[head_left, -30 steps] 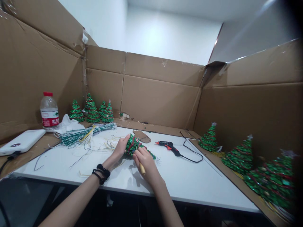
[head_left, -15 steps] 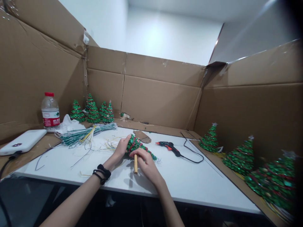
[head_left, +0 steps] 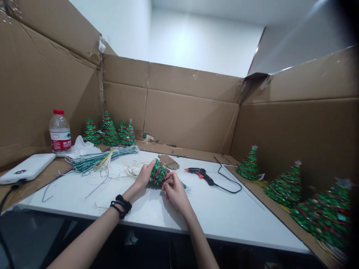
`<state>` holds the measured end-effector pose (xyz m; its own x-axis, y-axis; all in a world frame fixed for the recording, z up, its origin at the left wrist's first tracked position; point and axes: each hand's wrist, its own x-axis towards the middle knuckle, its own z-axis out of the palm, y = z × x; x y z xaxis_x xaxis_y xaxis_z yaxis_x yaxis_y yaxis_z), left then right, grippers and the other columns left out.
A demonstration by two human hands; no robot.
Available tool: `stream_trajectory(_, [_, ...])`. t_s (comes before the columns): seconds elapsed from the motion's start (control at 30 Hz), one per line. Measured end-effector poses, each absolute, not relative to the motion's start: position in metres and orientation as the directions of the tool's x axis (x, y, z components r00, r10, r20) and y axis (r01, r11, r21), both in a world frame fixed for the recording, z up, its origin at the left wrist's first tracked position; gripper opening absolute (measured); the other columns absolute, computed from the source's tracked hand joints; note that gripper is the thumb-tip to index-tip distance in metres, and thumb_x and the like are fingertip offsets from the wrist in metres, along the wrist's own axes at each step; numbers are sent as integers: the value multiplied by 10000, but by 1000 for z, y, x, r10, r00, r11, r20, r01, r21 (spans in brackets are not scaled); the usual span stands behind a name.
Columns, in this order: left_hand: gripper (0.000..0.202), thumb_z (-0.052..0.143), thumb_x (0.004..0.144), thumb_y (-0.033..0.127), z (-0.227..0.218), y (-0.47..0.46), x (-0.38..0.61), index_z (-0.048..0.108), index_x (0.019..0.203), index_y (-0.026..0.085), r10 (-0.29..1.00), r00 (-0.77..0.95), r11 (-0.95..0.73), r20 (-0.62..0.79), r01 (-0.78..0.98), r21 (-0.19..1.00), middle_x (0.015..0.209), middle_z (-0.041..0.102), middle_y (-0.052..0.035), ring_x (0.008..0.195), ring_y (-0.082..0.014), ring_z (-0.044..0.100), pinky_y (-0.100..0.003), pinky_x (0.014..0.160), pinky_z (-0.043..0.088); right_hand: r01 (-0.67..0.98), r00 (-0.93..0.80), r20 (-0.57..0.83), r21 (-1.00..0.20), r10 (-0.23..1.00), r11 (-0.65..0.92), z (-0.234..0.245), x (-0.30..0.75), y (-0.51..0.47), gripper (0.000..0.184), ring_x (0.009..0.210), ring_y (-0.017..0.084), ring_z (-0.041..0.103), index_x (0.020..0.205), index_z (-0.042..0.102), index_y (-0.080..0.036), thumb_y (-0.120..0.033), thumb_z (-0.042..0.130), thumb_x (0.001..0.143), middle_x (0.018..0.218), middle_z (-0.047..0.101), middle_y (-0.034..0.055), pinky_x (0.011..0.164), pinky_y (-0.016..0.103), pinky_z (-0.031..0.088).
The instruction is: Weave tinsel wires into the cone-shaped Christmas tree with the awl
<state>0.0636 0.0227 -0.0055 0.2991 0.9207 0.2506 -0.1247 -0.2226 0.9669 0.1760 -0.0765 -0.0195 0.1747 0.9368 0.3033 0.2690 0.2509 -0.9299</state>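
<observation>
A small green tinsel Christmas tree [head_left: 158,172] with red garland lies tipped over the white table, its silvery star tip pointing right. Its wide end is gripped by my left hand [head_left: 145,175], fingers closed around it. Close against the tree's middle, my right hand [head_left: 174,190] has its fingers pinched together. A thin pale strand seems to show at those fingertips, too small to make out. My right hand covers part of the tree's upper half.
A black and orange glue gun [head_left: 200,174] with its cord lies to the right. Bundled green and yellow wires [head_left: 97,160] lie left. A water bottle [head_left: 59,132], a white power bank [head_left: 26,168] and several finished-looking trees [head_left: 110,134] stand around. Cardboard walls [head_left: 193,112] enclose the table.
The yellowish wooden stick that stuck out below my right hand no longer shows. My right hand has turned and its fingers have come together at the tree. The left hand stays put.
</observation>
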Motion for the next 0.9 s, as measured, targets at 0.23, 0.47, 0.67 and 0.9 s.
stream_trajectory(0.23, [504,540,652,654,-5,24,64,479,497,179,921,295,-223,254,-134,965,439,446,33,434,-115,385,-246,451,322,585,306,448,-784,840,206,-16,177,-77,109,514,150,480,726,395,-226,-284,485,745,521,475,-59,524,247,336])
stream_trajectory(0.47, [509,532,668,658,-9,26,64,507,528,169,921,299,-214,248,-143,966,461,475,18,462,-131,426,-249,474,347,579,278,510,-765,814,281,-15,178,-79,117,495,140,449,695,424,-223,-295,464,779,521,467,-51,494,241,311])
stream_trajectory(0.67, [502,542,643,659,-7,25,65,476,517,179,921,302,-213,247,-141,967,463,460,24,462,-125,404,-248,480,333,580,272,510,-764,816,285,-14,178,-80,123,497,140,450,701,420,-222,-290,446,800,529,465,-49,508,245,308])
stream_trajectory(0.9, [499,536,655,657,-10,26,65,450,508,188,926,299,-201,232,-132,971,437,420,43,424,-113,369,-245,454,300,575,282,527,-762,802,298,-14,178,-81,126,482,136,432,699,436,-221,-289,463,801,503,429,-62,490,240,282])
